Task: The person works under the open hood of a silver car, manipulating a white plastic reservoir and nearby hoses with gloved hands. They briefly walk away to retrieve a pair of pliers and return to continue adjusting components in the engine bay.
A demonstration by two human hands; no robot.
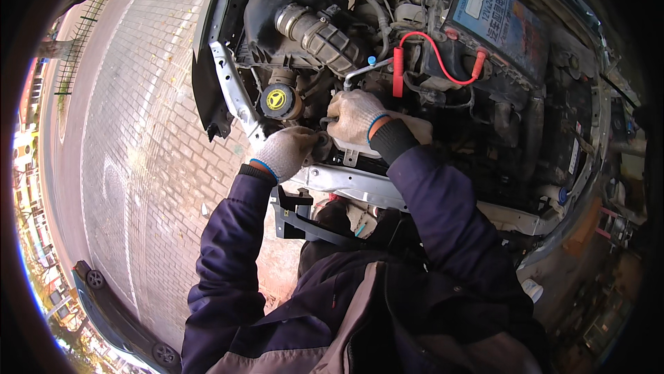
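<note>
Both my hands wear white knit gloves and reach over the front of an open engine bay. My left hand (285, 153) is closed, its fingertips against a dark, roundish part (321, 146) that looks like a hose end. Just to the right and farther in, my right hand (354, 117) is curled into a grip. A short dark piece (327, 122) sticks out from its left side; the rest is hidden in the glove. Under the right wrist lies a whitish plastic tank (411, 127). Beyond the left hand is a black cap with a yellow emblem (277, 101).
A silver front crossmember (356, 184) runs between my body and the engine. Farther in are a ribbed air intake hose (325, 39) and a metal pipe with a blue cap (372, 61). At right, a red cable with a clamp (398, 73) leads to a blue box (484, 18).
</note>
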